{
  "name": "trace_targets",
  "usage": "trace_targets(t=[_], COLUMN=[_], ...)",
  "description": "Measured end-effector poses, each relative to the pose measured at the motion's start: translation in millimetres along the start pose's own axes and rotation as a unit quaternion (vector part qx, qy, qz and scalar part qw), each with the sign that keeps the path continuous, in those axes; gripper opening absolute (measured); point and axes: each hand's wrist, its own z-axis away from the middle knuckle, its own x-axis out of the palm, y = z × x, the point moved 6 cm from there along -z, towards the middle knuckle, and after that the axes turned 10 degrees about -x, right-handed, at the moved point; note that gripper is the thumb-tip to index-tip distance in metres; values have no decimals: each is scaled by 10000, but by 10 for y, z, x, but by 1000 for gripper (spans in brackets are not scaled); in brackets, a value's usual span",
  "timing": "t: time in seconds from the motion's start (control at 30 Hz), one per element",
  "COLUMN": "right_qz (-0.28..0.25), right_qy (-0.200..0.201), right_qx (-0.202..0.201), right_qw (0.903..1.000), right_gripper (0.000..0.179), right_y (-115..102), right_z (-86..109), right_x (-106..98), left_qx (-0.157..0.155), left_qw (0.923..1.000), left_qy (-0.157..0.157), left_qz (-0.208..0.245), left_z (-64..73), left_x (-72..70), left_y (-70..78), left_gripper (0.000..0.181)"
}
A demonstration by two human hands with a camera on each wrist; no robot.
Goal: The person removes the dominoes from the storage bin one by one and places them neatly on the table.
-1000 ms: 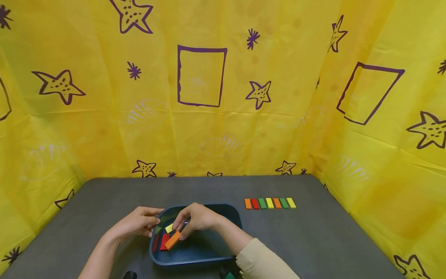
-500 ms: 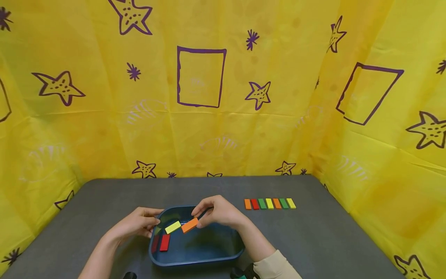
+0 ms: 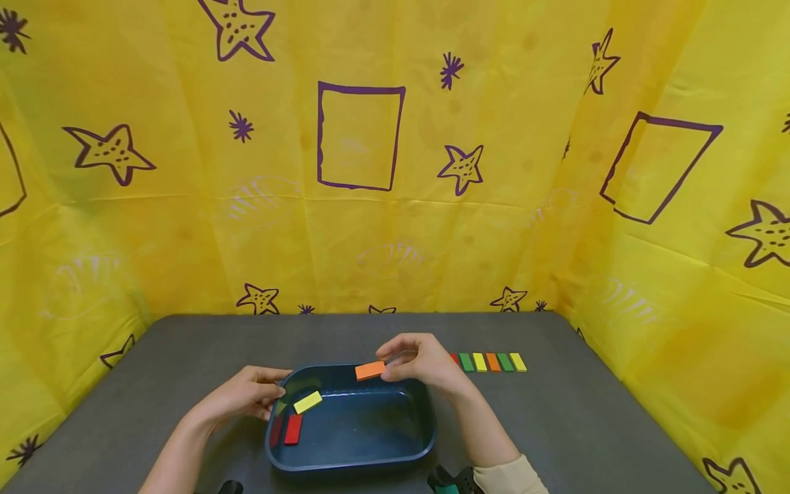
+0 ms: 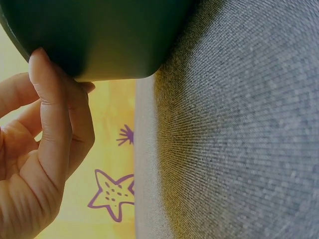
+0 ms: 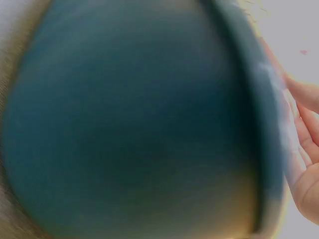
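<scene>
My left hand (image 3: 247, 392) holds the left rim of a dark blue, rounded rectangular tray (image 3: 352, 466). In the left wrist view the fingers of that hand (image 4: 47, 129) lie against the tray's outer wall (image 4: 114, 40). My right hand (image 3: 426, 363) pinches one end of an orange domino block (image 3: 370, 370) above the tray's back rim. Inside the tray, a yellow domino block (image 3: 308, 402) lies slanted at the left, and a red domino block (image 3: 293, 429) is in front of it. The right wrist view shows mostly blurred tray wall (image 5: 129, 114), with the right hand (image 5: 306, 144) at its edge.
Right of the tray, a spaced row of coloured domino blocks (image 3: 492, 362) lies on the grey table (image 3: 555, 425); my right hand hides its left end. Yellow cloth (image 3: 370, 274) with starfish drawings encloses the table at the back and sides.
My right hand has lifted the orange block from the tray's left part and carried it right and back, over the rear rim. The left hand stays at the rim.
</scene>
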Motion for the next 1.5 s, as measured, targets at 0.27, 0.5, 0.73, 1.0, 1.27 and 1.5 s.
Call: trace_targets(t=[0.27, 0.5, 0.73, 1.0, 1.27, 1.5], right_qz=[105, -131, -271, -411, -107, -405], right_qy=[751, 1527, 2507, 3377, 4168, 5045], right_qx=[-120, -66, 155, 617, 1000, 1250], right_qw=[9970, 9882, 9676, 9383, 9034, 8534], right_gripper=[39, 42, 44, 51, 53, 45], right_y=[-103, -117, -36, 195, 440, 728], right_z=[89, 192, 293, 556, 817, 1061], right_x=[-393, -735, -1090, -1497, -1811, -2000], left_qx=[-2, -26, -55, -52, -43, -34], left_qw=[10000, 10000, 10000, 10000, 10000, 10000], left_qy=[14, -1, 54, 35, 9, 34], left_qz=[23, 24, 35, 9, -14, -22], left_z=[5, 9, 16, 14, 21, 22], left_x=[2, 1, -17, -7, -2, 3], left_y=[6, 12, -1, 6, 21, 12], left_gripper=[57, 57, 57, 57, 58, 57])
